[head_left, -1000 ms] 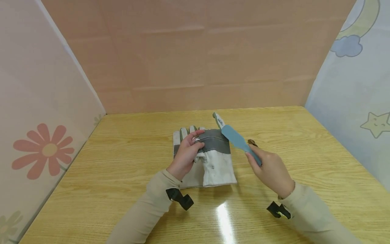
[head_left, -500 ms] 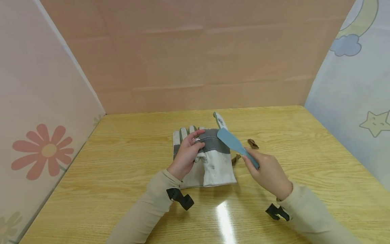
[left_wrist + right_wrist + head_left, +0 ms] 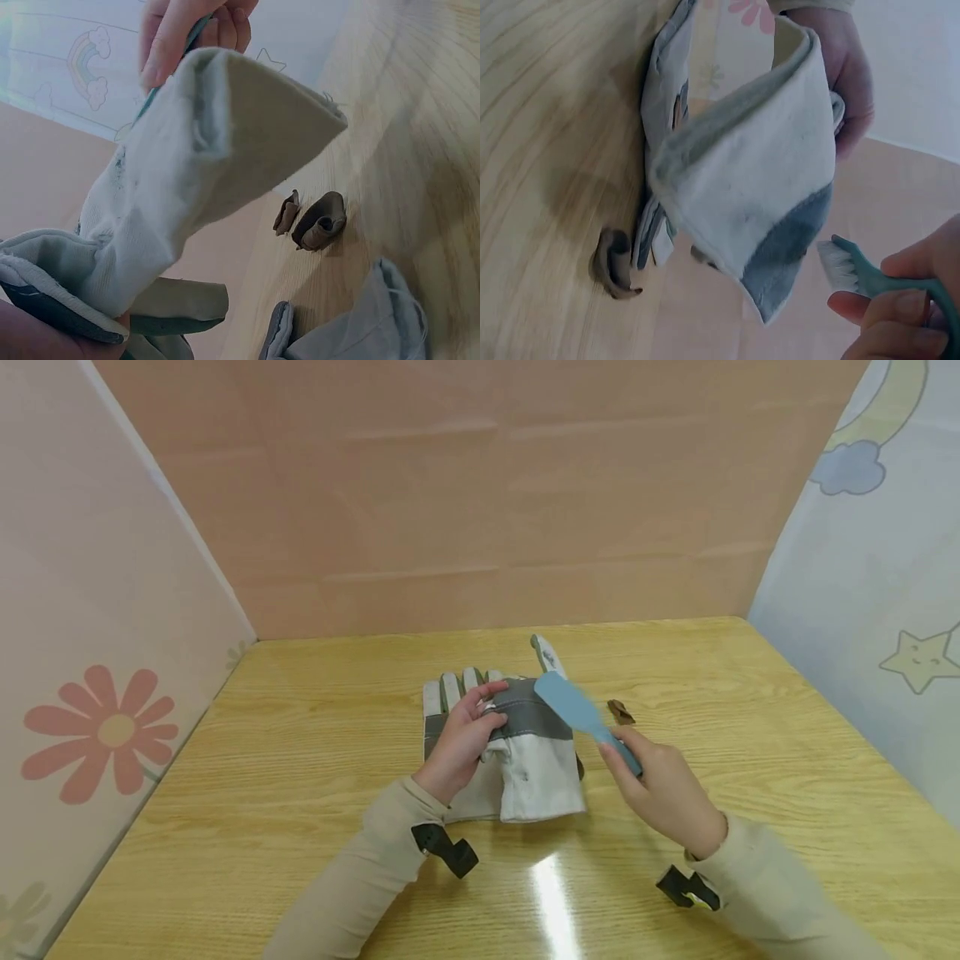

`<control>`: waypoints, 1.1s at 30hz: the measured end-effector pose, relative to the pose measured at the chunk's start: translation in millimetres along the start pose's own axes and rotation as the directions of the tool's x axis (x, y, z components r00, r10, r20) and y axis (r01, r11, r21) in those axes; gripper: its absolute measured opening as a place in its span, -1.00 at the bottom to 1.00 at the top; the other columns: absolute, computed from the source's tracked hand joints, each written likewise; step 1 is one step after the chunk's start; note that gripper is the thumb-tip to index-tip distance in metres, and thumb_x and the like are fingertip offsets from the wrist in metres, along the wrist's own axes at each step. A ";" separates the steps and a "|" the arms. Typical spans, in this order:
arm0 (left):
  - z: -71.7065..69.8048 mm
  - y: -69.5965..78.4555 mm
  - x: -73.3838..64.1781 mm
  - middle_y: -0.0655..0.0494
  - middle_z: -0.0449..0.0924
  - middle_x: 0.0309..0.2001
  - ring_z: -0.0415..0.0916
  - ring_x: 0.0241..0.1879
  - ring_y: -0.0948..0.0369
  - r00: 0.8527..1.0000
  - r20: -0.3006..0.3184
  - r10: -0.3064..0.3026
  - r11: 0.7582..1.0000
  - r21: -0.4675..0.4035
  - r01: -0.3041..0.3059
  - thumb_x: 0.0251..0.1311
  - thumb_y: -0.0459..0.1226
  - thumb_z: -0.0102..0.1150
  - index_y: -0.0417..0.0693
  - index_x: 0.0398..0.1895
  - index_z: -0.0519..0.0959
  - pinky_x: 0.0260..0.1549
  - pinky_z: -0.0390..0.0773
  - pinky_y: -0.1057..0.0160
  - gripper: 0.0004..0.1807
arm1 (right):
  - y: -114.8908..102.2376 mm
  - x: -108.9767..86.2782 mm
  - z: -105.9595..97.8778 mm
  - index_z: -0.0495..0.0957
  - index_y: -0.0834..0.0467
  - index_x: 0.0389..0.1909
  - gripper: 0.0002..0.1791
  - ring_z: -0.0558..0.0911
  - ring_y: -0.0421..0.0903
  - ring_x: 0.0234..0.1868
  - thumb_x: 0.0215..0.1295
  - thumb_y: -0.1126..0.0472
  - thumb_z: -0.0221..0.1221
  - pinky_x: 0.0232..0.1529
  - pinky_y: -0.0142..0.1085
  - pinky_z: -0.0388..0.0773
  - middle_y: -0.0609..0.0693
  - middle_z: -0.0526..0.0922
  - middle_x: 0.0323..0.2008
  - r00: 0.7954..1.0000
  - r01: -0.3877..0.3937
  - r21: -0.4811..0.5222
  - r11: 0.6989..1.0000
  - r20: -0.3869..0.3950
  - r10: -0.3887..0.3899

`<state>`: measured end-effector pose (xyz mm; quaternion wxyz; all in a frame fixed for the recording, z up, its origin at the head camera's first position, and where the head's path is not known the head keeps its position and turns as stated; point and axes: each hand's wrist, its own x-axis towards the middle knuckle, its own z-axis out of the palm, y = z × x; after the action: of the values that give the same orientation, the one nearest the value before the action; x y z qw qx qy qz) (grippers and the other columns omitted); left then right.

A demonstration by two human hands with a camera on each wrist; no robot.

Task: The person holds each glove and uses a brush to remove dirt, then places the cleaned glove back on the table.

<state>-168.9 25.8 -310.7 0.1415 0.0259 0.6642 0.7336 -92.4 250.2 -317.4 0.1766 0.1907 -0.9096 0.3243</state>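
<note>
My left hand (image 3: 463, 739) grips a white and grey work glove (image 3: 542, 772), raised off the table with its cuff toward me. My right hand (image 3: 663, 781) holds a blue brush (image 3: 570, 703) by its handle. From the head view only the brush's smooth back shows, overlapping the glove's grey band. White bristles (image 3: 838, 266) face the glove in the right wrist view, a small gap from its grey band. Underneath, a second work glove (image 3: 472, 797) lies on the table, partly covered by the raised one.
A curled brown dry leaf (image 3: 621, 712) lies right of the gloves. Another curled brown piece (image 3: 321, 221) rests near it on the wooden table (image 3: 300, 760), mostly behind the cuff from above. Printed walls stand left and right, with a plain backdrop (image 3: 480, 527) behind.
The brush shifts left onto the glove's grey band, then slightly back right. The raised glove edges right. A second brown piece comes into view beside the cuff, now mostly behind it.
</note>
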 end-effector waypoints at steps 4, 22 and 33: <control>-0.8 -0.6 -0.7 -0.15 0.42 0.17 0.46 -0.03 0.14 1.000 0.008 0.005 1.000 0.000 -0.005 0.27 -0.47 -0.15 -0.01 0.23 0.33 -0.15 0.41 0.33 -0.53 | -1.5 -0.2 2.4 0.47 0.27 -0.20 -0.87 0.04 -0.46 -0.76 0.38 0.29 -0.01 -0.76 -0.49 0.12 -0.22 0.14 -0.74 0.998 -0.024 -0.017 1.000 0.052 0.025; -3.4 2.0 -1.2 -0.18 0.43 0.16 0.46 -0.04 0.14 1.000 0.017 0.016 1.000 0.015 -0.016 0.25 -0.48 -0.14 -0.05 0.24 0.33 -0.19 0.40 0.36 -0.53 | -4.1 5.0 2.7 0.46 0.30 -0.21 -0.84 0.05 -0.45 -0.75 0.39 0.28 -0.02 -0.74 -0.49 0.13 -0.19 0.18 -0.74 0.999 -0.006 -0.090 0.996 0.049 0.011; -4.4 4.7 -2.7 -0.21 0.41 0.17 0.46 0.02 0.08 1.000 0.002 0.030 0.999 0.023 -0.030 0.26 -0.48 -0.14 -0.07 0.24 0.34 -0.13 0.41 0.33 -0.54 | 0.0 3.8 2.0 0.49 0.35 -0.16 -0.83 0.05 -0.44 -0.75 0.32 0.33 0.06 -0.74 -0.49 0.12 -0.17 0.23 -0.74 1.000 0.000 -0.134 0.991 0.017 0.002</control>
<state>-168.2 20.5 -306.2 0.1307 0.0379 0.6720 0.7280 -96.1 248.1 -317.2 0.1813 0.1807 -0.9308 0.2608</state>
